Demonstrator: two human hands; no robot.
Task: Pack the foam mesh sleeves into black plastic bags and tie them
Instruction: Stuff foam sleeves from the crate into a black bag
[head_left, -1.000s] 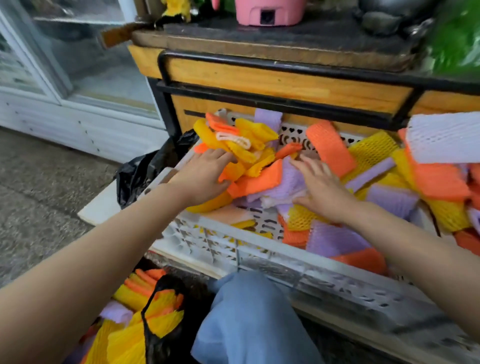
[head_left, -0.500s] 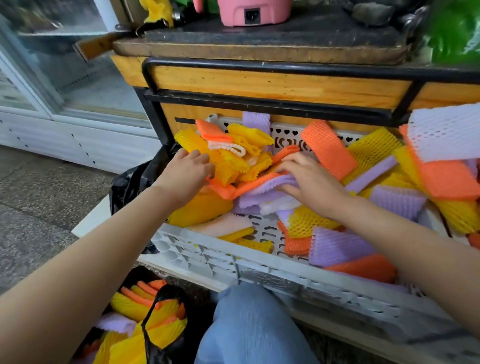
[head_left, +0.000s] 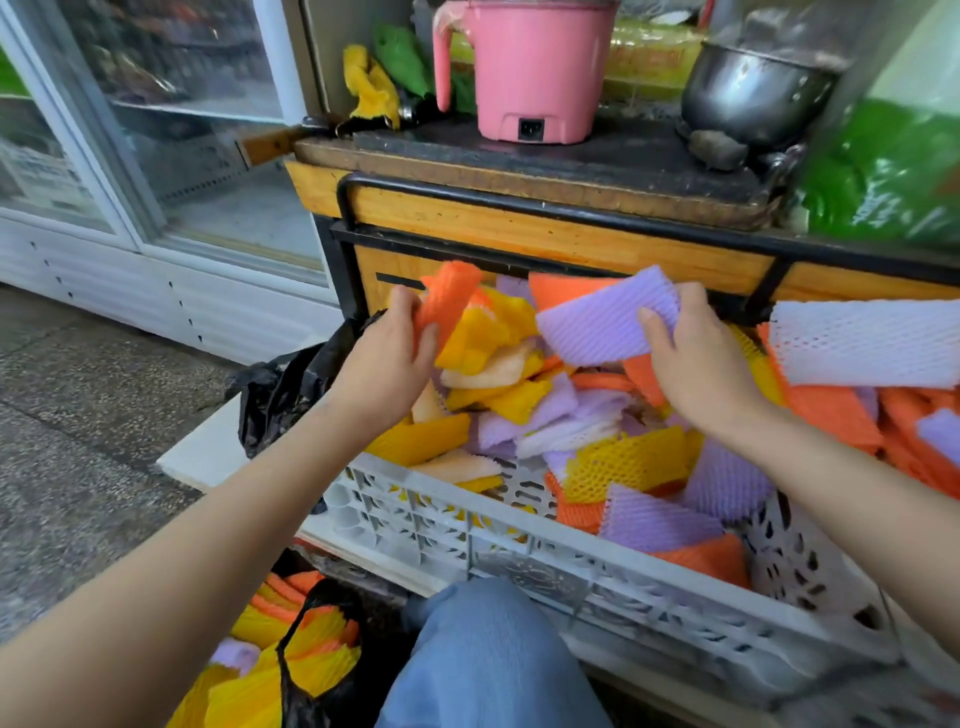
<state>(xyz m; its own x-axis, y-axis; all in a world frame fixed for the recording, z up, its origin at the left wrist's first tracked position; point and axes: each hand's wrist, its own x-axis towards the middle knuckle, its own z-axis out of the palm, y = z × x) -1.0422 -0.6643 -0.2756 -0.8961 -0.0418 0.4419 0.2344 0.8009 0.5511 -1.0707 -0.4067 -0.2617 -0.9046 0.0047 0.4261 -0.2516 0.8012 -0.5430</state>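
A grey plastic crate (head_left: 524, 566) holds a heap of orange, yellow, purple and white foam mesh sleeves (head_left: 613, 457). Both hands lift a bundle of sleeves (head_left: 498, 332) above the crate's left end. My left hand (head_left: 395, 358) grips an orange sleeve at the bundle's left side. My right hand (head_left: 691, 358) grips a purple sleeve (head_left: 602, 327) at its right side. An open black plastic bag (head_left: 306, 670), partly filled with yellow and orange sleeves, sits on the floor at the lower left beside my knee (head_left: 488, 654).
A wooden counter with a black metal frame (head_left: 519, 228) stands right behind the crate, carrying a pink pot (head_left: 530, 67) and a steel bowl (head_left: 753, 88). Another crumpled black bag (head_left: 280, 389) lies left of the crate. A glass-door fridge (head_left: 156, 156) stands at the left.
Both hands closed on sleeves in the crate and raised a bundle upward. The view tilted up, showing more of the counter top.
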